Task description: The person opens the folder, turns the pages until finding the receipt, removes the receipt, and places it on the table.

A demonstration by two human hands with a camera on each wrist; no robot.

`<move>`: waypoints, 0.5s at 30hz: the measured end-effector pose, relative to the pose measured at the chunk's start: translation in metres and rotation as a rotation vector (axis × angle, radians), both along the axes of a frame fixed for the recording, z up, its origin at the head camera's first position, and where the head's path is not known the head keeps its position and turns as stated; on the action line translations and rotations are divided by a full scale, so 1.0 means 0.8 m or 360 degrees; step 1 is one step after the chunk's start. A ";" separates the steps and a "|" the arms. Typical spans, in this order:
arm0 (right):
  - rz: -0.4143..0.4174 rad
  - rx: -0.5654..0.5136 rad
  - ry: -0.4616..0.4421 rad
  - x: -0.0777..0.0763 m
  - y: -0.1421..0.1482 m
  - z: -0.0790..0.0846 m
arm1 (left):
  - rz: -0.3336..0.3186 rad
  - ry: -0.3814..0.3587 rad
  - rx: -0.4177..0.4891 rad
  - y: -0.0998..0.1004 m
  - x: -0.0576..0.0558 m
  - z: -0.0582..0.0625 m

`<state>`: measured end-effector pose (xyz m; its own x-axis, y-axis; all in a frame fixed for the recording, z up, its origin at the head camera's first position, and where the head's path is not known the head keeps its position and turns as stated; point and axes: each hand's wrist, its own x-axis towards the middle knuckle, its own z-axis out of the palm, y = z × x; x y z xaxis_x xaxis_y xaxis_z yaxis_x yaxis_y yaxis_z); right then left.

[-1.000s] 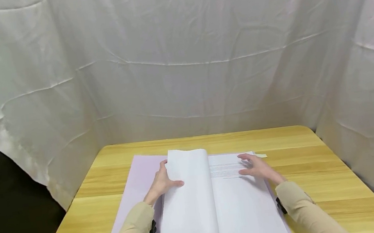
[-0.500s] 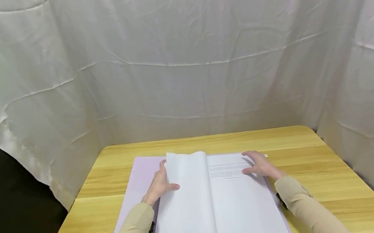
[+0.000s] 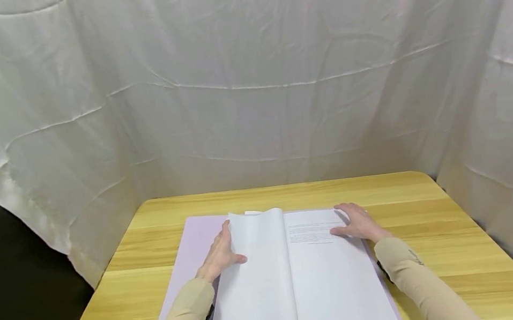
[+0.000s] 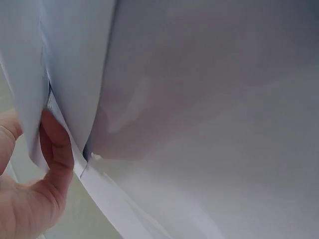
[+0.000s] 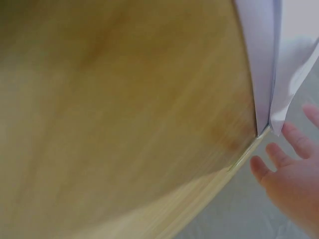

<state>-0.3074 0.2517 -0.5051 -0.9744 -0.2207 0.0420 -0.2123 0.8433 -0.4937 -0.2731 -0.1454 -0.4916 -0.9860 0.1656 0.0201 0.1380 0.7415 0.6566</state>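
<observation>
A lavender folder [image 3: 198, 238] lies spread on the table with white pages inside. Its left-hand page [image 3: 257, 273] bulges near the fold and is blank on top. Several lines of small print run across the upper part of the right-hand page [image 3: 335, 279]. My left hand [image 3: 220, 254] grips the left page's outer edge, thumb on top; the left wrist view shows the fingers [image 4: 61, 149] curled at the sheet edges. At the right page's upper outer corner, my right hand [image 3: 359, 222] rests with fingers spread and thumb over the paper. In the right wrist view its fingertips [image 5: 294, 134] are beside the page corner.
The wooden table [image 3: 442, 243] extends on both sides of the folder and behind it. Pale curtains [image 3: 277, 97] hang around its back and sides. Dark material [image 3: 11, 289] shows at the lower left. A small white strip [image 3: 252, 212] pokes out behind the left page.
The left-hand pages have settled a little lower and flatter, with my left hand still on them. My right hand has shifted slightly right toward the page corner, covering the pale tab there.
</observation>
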 end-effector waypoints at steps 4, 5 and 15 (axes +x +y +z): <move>0.0007 0.0014 0.0045 -0.002 -0.001 -0.001 | 0.0042 0.0011 -0.0096 -0.002 0.000 0.000; 0.0008 0.0016 0.0066 -0.002 -0.001 0.000 | 0.0055 0.0029 -0.0140 -0.002 0.000 0.001; -0.0103 -0.0032 0.0192 -0.008 -0.002 0.003 | 0.0111 0.0155 -0.0442 0.000 -0.001 0.000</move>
<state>-0.3137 0.2499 -0.5030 -0.9742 -0.1555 0.1634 -0.2165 0.8475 -0.4846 -0.2736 -0.1457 -0.4913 -0.9908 0.1100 0.0784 0.1327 0.9008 0.4136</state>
